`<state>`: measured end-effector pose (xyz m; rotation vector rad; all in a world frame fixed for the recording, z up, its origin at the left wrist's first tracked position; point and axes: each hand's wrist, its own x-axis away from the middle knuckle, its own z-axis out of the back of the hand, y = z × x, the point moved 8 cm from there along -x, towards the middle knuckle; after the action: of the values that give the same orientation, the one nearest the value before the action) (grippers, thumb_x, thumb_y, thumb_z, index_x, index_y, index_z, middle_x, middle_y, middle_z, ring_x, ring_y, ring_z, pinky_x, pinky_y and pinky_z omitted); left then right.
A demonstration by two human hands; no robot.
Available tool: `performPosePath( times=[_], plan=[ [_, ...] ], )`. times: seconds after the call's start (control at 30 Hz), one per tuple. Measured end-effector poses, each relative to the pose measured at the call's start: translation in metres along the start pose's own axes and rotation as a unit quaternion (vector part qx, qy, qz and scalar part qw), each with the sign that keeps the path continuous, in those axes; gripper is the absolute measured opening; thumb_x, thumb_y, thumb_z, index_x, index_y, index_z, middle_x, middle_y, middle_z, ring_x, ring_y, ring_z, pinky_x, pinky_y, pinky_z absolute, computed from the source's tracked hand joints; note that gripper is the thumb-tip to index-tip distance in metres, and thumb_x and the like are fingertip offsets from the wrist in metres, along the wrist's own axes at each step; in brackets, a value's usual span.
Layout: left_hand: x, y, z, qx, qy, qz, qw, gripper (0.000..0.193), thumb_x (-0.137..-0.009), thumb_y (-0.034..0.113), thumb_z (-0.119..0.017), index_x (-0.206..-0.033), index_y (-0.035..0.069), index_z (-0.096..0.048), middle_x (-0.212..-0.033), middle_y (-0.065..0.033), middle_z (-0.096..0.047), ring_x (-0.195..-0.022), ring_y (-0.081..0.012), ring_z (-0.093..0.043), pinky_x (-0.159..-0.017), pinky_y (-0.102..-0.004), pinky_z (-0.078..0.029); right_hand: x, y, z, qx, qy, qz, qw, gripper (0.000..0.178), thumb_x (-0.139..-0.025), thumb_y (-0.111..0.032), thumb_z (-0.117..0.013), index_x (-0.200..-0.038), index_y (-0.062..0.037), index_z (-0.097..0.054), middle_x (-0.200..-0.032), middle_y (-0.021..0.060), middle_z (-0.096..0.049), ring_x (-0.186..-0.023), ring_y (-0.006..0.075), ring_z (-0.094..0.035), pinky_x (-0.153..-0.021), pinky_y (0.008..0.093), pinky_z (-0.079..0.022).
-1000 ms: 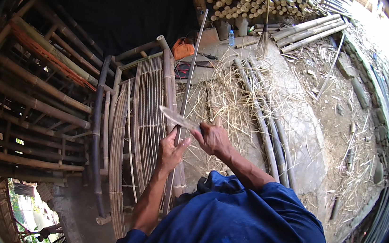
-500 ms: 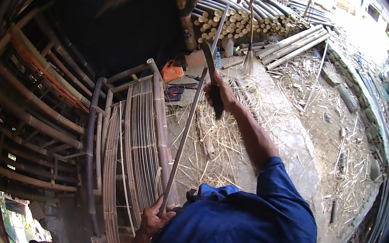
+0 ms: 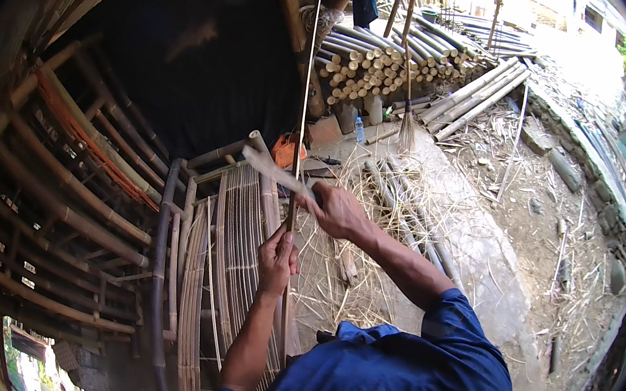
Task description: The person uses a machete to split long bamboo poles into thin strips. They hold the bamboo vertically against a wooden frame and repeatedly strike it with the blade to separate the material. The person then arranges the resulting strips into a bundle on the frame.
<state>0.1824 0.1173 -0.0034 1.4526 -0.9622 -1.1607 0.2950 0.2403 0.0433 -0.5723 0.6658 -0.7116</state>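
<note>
Upright in front of me stands a long, thin bamboo strip (image 3: pixel 305 111), its top reaching past the dark backdrop. My left hand (image 3: pixel 277 260) is closed around it at mid-length. Just above, my right hand (image 3: pixel 338 212) grips a machete, whose handle is mostly hidden by the fingers. The machete's blade (image 3: pixel 273 171) points up and left and crosses the strip, slightly blurred; whether its edge is biting into the strip I cannot tell. Left of my hands is a bamboo bench (image 3: pixel 243 242) with a slatted top.
Bamboo shavings (image 3: pixel 364 285) and poles (image 3: pixel 440 255) litter the ground. Behind lie stacked bamboo poles (image 3: pixel 377 61), a broom (image 3: pixel 406 133), a water bottle (image 3: pixel 359 129) and an orange bag (image 3: pixel 285 152). A bamboo frame (image 3: pixel 81 224) fills the left side.
My left hand has risen along with the strip, which now stands more upright. The machete has swung down and left from a raised position to cross the strip above that hand.
</note>
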Motion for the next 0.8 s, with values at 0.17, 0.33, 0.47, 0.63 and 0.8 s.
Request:
performPosePath(
  times=[0.17,0.33,0.47,0.63,0.8],
  plan=[
    [0.025,0.005,-0.014,-0.072,-0.003,-0.001,0.997,0.047,-0.105,0.027,-0.051,-0.145,0.004,-0.046,-0.059,0.0053,-0.041,-0.047,-0.0018,-0.039,-0.041,-0.0186,-0.034,0.025,0.037,0.019,0.132,0.032,-0.005,0.991,0.068,-0.091,-0.071,-0.046,-0.093,-0.0036,-0.059,-0.077,0.0169,-0.062,-0.064,0.0300,-0.065,-0.057,0.0427,-0.051],
    [0.042,0.001,-0.012,-0.116,-0.031,-0.003,0.993,0.048,-0.104,0.024,-0.050,-0.146,0.001,-0.044,-0.061,0.0059,-0.039,-0.049,-0.0031,-0.037,-0.044,-0.0210,-0.032,0.024,0.054,0.015,0.137,0.027,-0.018,0.990,0.066,-0.095,-0.068,-0.043,-0.085,-0.0045,-0.061,-0.068,0.0142,-0.061,-0.050,0.0223,-0.055,-0.045,0.0408,-0.041],
    [0.063,0.008,-0.010,-0.145,-0.029,0.017,0.989,0.048,-0.104,0.019,-0.049,-0.146,-0.003,-0.041,-0.063,0.0061,-0.037,-0.051,-0.0034,-0.037,-0.046,-0.0222,-0.032,0.003,0.072,0.042,0.129,0.104,-0.043,0.985,0.063,-0.095,-0.062,-0.048,-0.087,-0.0020,-0.064,-0.072,0.0185,-0.066,-0.066,0.0337,-0.066,-0.059,0.0476,-0.050],
    [0.111,0.013,0.000,-0.125,-0.046,0.005,0.991,0.049,-0.105,0.020,-0.047,-0.146,-0.004,-0.041,-0.064,0.0057,-0.038,-0.053,-0.0027,-0.038,-0.047,-0.0219,-0.033,-0.034,0.124,0.083,0.078,0.103,-0.187,0.974,0.076,-0.095,-0.069,-0.036,-0.088,-0.0019,-0.071,-0.077,0.0240,-0.067,-0.074,0.0387,-0.068,-0.067,0.0516,-0.051],
    [0.184,-0.024,0.038,-0.112,-0.101,0.046,0.988,0.052,-0.104,0.026,-0.049,-0.145,-0.004,-0.038,-0.064,0.0000,-0.045,-0.052,-0.0074,-0.043,-0.043,-0.0237,-0.036,-0.059,0.204,0.164,0.105,0.253,-0.183,0.944,0.086,-0.094,-0.076,-0.030,-0.091,-0.0020,-0.074,-0.080,0.0257,-0.068,-0.080,0.0415,-0.067,-0.075,0.0506,-0.051]
  ],
)
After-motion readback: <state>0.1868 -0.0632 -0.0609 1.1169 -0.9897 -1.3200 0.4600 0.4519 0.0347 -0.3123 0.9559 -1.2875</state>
